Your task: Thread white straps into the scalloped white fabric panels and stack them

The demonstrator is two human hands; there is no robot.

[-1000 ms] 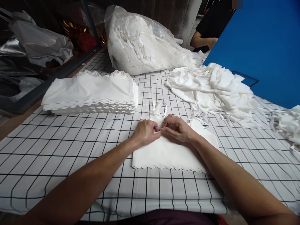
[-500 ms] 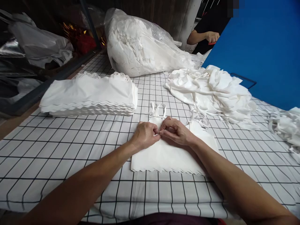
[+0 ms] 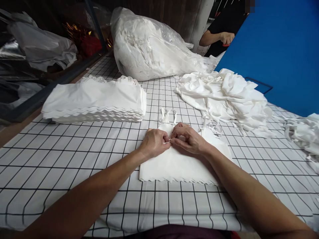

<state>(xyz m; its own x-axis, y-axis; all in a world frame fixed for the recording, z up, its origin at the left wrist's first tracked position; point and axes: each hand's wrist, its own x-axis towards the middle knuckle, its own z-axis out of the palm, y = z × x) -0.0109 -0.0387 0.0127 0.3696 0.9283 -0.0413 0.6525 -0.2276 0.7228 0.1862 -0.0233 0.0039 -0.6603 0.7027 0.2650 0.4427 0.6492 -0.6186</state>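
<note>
A white camisole top (image 3: 179,167) lies flat on the grid-patterned cloth, its scalloped hem toward me and its thin straps (image 3: 167,116) bunched at the far side. Over its neckline, my left hand (image 3: 155,142) is closed with thumb and forefinger pinching a bit of thin white cord or edging. My right hand (image 3: 186,138) meets it from the other side, fingertips also pinched on that same white bit. The fingers mostly hide what they hold.
At the left sits a neat stack of folded white tops (image 3: 96,99). Loose white garments (image 3: 224,96) pile at the right, with more white fabric (image 3: 304,136) by the right edge. Behind are a stuffed plastic bag (image 3: 154,46), a blue panel (image 3: 279,56) and another person's hand (image 3: 226,38).
Both hands stay at the neckline, with only a slight shift of the fingers. A little more of the white cord shows between the fingertips.
</note>
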